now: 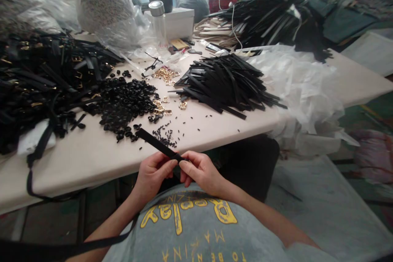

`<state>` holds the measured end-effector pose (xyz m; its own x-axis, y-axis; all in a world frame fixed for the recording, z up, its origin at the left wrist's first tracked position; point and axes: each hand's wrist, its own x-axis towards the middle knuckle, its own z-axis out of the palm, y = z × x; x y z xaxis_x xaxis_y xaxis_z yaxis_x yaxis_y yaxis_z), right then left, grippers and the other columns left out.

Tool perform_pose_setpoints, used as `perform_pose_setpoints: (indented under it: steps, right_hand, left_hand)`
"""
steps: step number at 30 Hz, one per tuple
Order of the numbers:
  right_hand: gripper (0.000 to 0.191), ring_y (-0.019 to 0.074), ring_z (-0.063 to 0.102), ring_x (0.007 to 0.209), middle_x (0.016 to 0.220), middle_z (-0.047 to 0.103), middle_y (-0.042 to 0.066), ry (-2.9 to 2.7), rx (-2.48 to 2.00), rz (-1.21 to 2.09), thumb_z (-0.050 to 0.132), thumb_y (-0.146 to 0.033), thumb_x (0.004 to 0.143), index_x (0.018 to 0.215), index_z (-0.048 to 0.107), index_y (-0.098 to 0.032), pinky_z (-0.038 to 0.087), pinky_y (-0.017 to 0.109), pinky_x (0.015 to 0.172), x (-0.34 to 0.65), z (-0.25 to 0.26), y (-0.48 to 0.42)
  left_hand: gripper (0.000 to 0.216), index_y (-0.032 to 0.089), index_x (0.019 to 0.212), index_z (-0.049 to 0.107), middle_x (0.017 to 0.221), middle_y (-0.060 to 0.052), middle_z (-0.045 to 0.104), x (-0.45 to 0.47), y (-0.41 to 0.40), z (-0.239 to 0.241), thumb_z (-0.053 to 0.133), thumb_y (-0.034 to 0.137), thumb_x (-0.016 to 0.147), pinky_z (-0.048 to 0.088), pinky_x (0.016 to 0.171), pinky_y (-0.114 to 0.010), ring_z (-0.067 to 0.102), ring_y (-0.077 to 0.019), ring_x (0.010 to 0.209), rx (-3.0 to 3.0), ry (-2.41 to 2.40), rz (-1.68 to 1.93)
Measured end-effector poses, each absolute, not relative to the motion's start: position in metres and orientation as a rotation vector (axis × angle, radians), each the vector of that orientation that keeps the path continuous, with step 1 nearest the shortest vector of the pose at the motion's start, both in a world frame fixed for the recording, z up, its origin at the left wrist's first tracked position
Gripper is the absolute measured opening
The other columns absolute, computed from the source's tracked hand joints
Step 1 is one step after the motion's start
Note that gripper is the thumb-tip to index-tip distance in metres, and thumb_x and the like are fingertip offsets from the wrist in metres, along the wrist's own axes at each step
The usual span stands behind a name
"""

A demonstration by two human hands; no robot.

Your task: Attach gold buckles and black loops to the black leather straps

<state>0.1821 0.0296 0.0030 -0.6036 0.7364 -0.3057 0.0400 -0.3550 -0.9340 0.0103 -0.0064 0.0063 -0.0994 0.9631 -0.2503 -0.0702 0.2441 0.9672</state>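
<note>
A black strap is pinched between my two hands at the table's front edge, its free end pointing up and left. My left hand grips it with thumb and fingers. From the other side, my right hand closes on the strap close to the left thumb. Whatever small part lies between the fingertips is hidden. Just beyond the strap are small black bits scattered on the table, a heap of black loops and some gold buckles.
Black straps with gold buckles pile up at the left. Loose black strips lie right of centre, with crumpled white sheeting beyond. Farther back stand a glass bottle, a white box and a large black strip bundle.
</note>
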Motion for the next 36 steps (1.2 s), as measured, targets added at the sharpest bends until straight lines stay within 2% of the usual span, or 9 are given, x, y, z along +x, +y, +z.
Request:
perform_pose_setpoints:
  steps: [4,9,14,18,26,29,32,34,36]
  right_hand:
    - [0.025,0.0071,0.052,0.045,0.058,0.058,-0.003,-1.524,-1.137,1.839,0.058,-0.038,0.090,0.079,0.056,-0.016,0.042,0.017,0.044,0.180,0.004,0.029]
    - [0.020,0.0058,0.046,0.040,0.053,0.054,-0.006,-1.517,-1.146,1.723,0.056,-0.036,0.089,0.080,0.056,-0.017,0.038,0.016,0.040,0.176,0.007,0.026]
    - [0.023,0.0055,0.043,0.039,0.052,0.051,-0.007,-1.397,-1.080,1.771,0.055,-0.040,0.089,0.084,0.057,-0.017,0.035,0.016,0.038,0.172,0.005,0.024]
    - [0.027,0.0054,0.042,0.039,0.052,0.050,-0.006,-1.376,-1.060,1.801,0.057,-0.043,0.089,0.081,0.055,-0.017,0.035,0.016,0.039,0.172,0.005,0.024]
    - [0.035,0.0062,0.039,0.040,0.050,0.045,-0.005,-1.607,-1.160,1.593,0.053,-0.048,0.094,0.076,0.055,-0.017,0.032,0.018,0.039,0.181,0.001,0.017]
    - [0.039,0.0067,0.035,0.040,0.048,0.041,-0.006,-1.634,-1.194,1.580,0.056,-0.053,0.089,0.072,0.055,-0.018,0.029,0.019,0.038,0.182,0.002,0.017]
    - [0.044,0.0065,0.032,0.040,0.048,0.037,-0.007,-1.599,-1.219,1.639,0.058,-0.059,0.085,0.072,0.056,-0.017,0.027,0.020,0.040,0.181,0.014,0.012]
    - [0.047,0.0060,0.030,0.039,0.046,0.036,-0.007,-1.580,-1.205,1.706,0.056,-0.063,0.085,0.077,0.059,-0.016,0.026,0.020,0.041,0.180,0.023,0.008]
    - [0.052,0.0059,0.029,0.038,0.045,0.037,-0.007,-1.583,-1.182,1.767,0.053,-0.065,0.085,0.088,0.064,-0.014,0.026,0.019,0.041,0.178,0.029,0.006]
  left_hand:
    - [0.025,0.013,0.087,0.074,0.053,0.004,0.055,0.015,-0.008,-0.001,0.078,0.033,0.072,0.038,0.045,-0.019,0.047,-0.0081,0.047,0.843,1.364,1.197]
    - [0.040,0.012,0.089,0.075,0.053,0.004,0.051,0.022,-0.007,-0.005,0.080,0.046,0.070,0.030,0.042,-0.017,0.040,-0.0045,0.043,0.487,1.163,1.279]
    - [0.042,0.013,0.091,0.075,0.054,0.007,0.046,0.029,-0.005,0.001,0.088,0.041,0.063,0.024,0.040,-0.012,0.032,0.0003,0.041,0.278,1.011,1.240]
    - [0.043,0.014,0.091,0.075,0.053,0.006,0.047,0.028,-0.008,-0.004,0.087,0.043,0.063,0.026,0.040,-0.012,0.037,-0.0012,0.041,0.334,1.038,1.256]
    - [0.049,0.010,0.095,0.075,0.051,0.004,0.051,0.025,-0.016,-0.002,0.078,0.052,0.072,0.033,0.042,-0.020,0.043,-0.0072,0.041,0.661,1.165,1.175]
    - [0.047,0.010,0.094,0.075,0.057,0.001,0.057,0.022,-0.015,0.004,0.077,0.052,0.072,0.038,0.047,-0.021,0.046,-0.0078,0.047,0.718,1.126,1.219]
    - [0.047,0.013,0.105,0.075,0.077,-0.005,0.068,0.016,-0.017,0.011,0.081,0.044,0.070,0.044,0.056,-0.023,0.055,-0.0105,0.058,0.776,1.023,1.191]
    - [0.049,0.015,0.111,0.074,0.089,-0.007,0.071,0.010,-0.020,0.014,0.083,0.039,0.069,0.047,0.063,-0.025,0.059,-0.0130,0.067,0.841,0.892,1.126]
    - [0.048,0.016,0.111,0.074,0.086,-0.007,0.071,0.005,-0.023,0.015,0.083,0.038,0.069,0.045,0.062,-0.023,0.058,-0.0117,0.065,0.885,0.817,1.084]
